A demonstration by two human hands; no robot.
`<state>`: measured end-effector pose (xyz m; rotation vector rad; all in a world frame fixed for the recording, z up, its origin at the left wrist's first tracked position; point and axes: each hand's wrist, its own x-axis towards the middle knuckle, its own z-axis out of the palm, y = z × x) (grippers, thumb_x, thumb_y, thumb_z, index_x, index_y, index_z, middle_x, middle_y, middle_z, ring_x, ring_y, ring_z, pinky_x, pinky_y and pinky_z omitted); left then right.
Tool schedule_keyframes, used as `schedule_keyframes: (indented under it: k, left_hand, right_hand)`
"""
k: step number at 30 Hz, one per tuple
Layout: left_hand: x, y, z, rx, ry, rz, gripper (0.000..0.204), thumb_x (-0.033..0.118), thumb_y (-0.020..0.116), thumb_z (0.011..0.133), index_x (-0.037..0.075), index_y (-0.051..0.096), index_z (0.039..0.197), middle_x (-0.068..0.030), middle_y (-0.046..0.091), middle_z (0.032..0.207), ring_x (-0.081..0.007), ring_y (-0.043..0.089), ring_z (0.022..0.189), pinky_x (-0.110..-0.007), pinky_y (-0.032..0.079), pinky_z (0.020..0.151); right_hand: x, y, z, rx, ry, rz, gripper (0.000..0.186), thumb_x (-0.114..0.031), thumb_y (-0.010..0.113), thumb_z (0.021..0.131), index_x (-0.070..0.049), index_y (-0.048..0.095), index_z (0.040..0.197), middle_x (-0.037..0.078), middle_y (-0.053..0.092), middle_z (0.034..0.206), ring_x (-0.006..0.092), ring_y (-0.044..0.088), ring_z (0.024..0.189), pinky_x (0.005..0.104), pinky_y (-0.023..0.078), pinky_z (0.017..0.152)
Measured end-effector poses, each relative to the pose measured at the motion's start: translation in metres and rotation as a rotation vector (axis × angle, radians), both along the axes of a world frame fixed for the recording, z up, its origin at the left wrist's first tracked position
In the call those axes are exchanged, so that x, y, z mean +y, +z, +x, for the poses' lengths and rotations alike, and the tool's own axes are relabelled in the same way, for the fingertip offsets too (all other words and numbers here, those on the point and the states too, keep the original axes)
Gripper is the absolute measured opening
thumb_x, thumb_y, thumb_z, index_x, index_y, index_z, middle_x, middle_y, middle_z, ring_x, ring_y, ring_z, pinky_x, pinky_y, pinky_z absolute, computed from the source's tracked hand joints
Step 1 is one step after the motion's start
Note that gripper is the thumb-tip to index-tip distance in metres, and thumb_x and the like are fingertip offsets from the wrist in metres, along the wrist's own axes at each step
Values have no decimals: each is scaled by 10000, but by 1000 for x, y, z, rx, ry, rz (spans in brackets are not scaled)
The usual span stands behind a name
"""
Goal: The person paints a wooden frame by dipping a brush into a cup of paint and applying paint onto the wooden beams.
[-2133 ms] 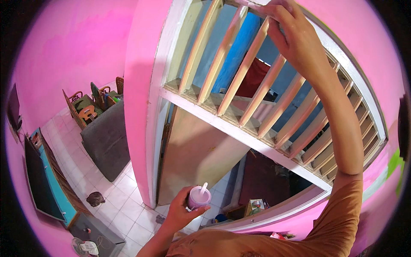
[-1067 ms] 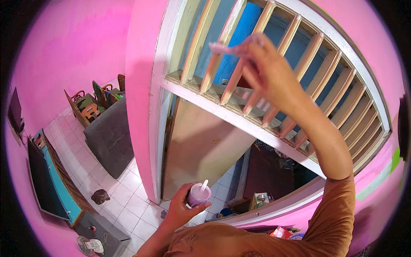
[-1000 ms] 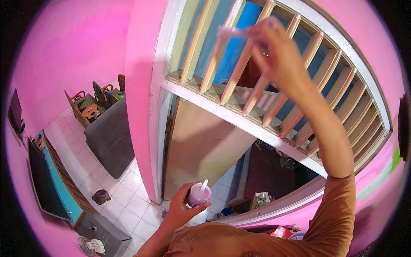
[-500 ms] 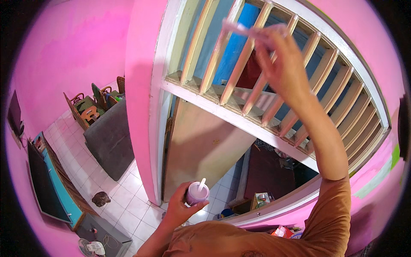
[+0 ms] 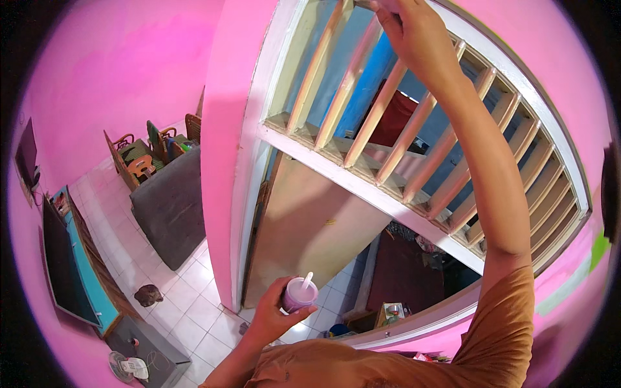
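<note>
My left hand [image 5: 275, 312] is wrapped around a small purple cup [image 5: 299, 297] at chest height. The white handle [image 5: 308, 279] of something stands up out of the cup's pale contents. High up at the picture's top edge, my right hand [image 5: 420, 39] reaches in front of the upright slats [image 5: 359, 74] of a vent above a doorway. Its fingers are bent, and their tips are partly cut off by the edge, so what they hold cannot be made out. The slats are cream, set in a white frame [image 5: 323, 161].
Below the vent stands a tan door [image 5: 310, 226], with a dark bed [image 5: 407, 271] in the room beyond. To the left are a grey sofa [image 5: 169, 207], wooden chairs [image 5: 132, 158], a television [image 5: 65, 265] and a fan [image 5: 121, 366]. A cat [image 5: 148, 295] lies on the white tiles.
My right hand has moved up toward the top edge, taking the blurred pinkish thing it held out of sight. The view has shifted slightly. My left hand still holds the cup.
</note>
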<state>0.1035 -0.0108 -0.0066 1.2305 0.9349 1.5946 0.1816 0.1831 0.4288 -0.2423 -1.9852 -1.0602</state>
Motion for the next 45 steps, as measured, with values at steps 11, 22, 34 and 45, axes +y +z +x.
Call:
schedule_keyframes:
  k: [11, 22, 34, 45]
  left_hand:
    - [-7, -7, -8, 26, 68, -75, 680, 112, 881, 788, 6, 504, 1344, -109, 587, 1266, -203, 591, 1183, -355, 498, 1016]
    - [-16, -10, -12, 17, 189, -55, 734, 119, 895, 770, 20, 481, 1367, -115, 589, 1267, -202, 596, 1183, -360, 512, 1017]
    - [-19, -20, -18, 170, 247, -88, 725, 164, 886, 784, 24, 482, 1369, -131, 610, 1249, -220, 619, 1153, -357, 520, 982]
    - [-18, -28, -20, 46, 251, -167, 732, 90, 810, 833, 4, 394, 1430, -155, 540, 1325, -238, 562, 1244, -373, 466, 1064]
  right_hand:
    - [-15, -7, -14, -66, -131, -45, 212, -159, 574, 992, 40, 580, 1064, 252, 649, 972, 428, 662, 877, 493, 543, 793]
    - [14, -34, -5, -229, -161, -49, 203, -167, 613, 974, -56, 611, 1144, 166, 645, 1033, 401, 656, 932, 476, 543, 780]
    - [-11, -90, -19, -394, -248, -225, 158, -138, 619, 963, -60, 629, 1101, 163, 621, 988, 398, 655, 916, 485, 547, 756]
    - [-4, -133, -8, -396, -185, -184, 164, -167, 587, 967, -35, 610, 1062, 145, 638, 1011, 384, 671, 872, 475, 565, 708]
